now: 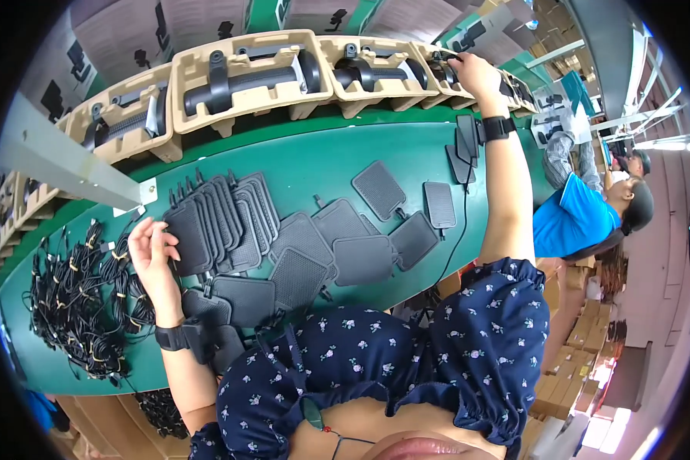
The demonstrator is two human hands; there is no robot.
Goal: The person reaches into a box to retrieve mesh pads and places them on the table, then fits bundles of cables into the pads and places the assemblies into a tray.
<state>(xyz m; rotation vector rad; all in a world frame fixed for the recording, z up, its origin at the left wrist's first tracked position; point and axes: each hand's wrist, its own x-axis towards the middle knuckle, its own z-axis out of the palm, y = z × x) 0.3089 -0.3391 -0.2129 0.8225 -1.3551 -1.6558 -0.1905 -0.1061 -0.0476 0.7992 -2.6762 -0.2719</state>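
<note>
My left hand, its fingers apart and slightly curled, is at the left edge of a fanned stack of flat black mesh-textured paddles with short stubs. No object shows in its grasp. Stretched far forward, my right hand reaches over a tan moulded pulp tray in the back row. Its fingertips are bent down onto the black parts in that tray; what they pinch is too small to make out. More black paddles lie loose and overlapping on the green table between my arms.
Bundled black cables are heaped at the left. Pulp trays with black cylindrical parts line the back. A white metal post stands at the left. Black devices with a cord lie by my right wrist. A co-worker in blue is at right.
</note>
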